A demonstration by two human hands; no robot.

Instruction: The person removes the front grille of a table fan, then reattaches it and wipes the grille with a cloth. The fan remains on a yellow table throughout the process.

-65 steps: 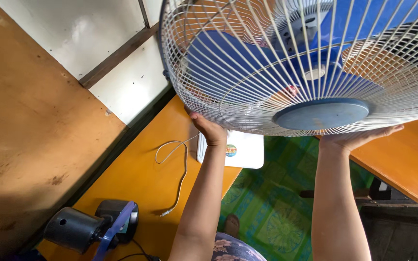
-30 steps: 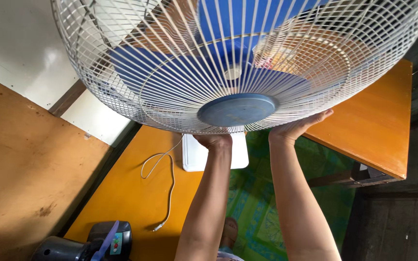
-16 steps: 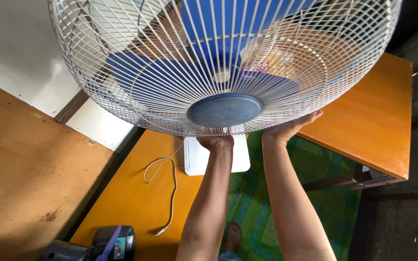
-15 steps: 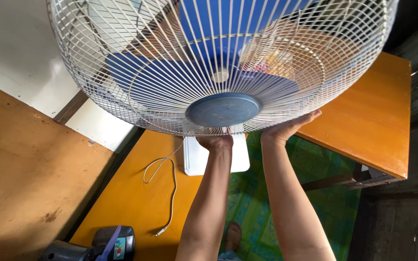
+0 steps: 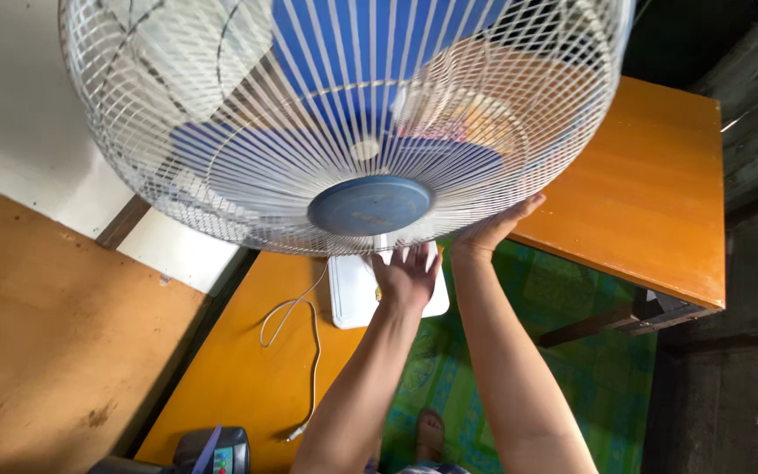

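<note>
Two hands support the white fan cage (image 5: 344, 132) from below, the left hand (image 5: 407, 274) having slid its opened grip under the blue hub (image 5: 370, 204) while the right hand (image 5: 495, 228) cups the rim, above the orange table (image 5: 651, 184).

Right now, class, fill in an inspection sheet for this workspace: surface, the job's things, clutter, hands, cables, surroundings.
Surface: glossy orange wooden tabletops.
Job's things: round white wire fan guard with blue centre cap, blue blades behind it, held up overhead.
Clutter: flat white rectangular board; dark device at the bottom edge.
Hands: left hand open beneath the cap; right hand supporting the guard's rim.
Cables: loose white cable on the orange top.
Surroundings: green patterned floor mat; white wall; brown panel.
</note>
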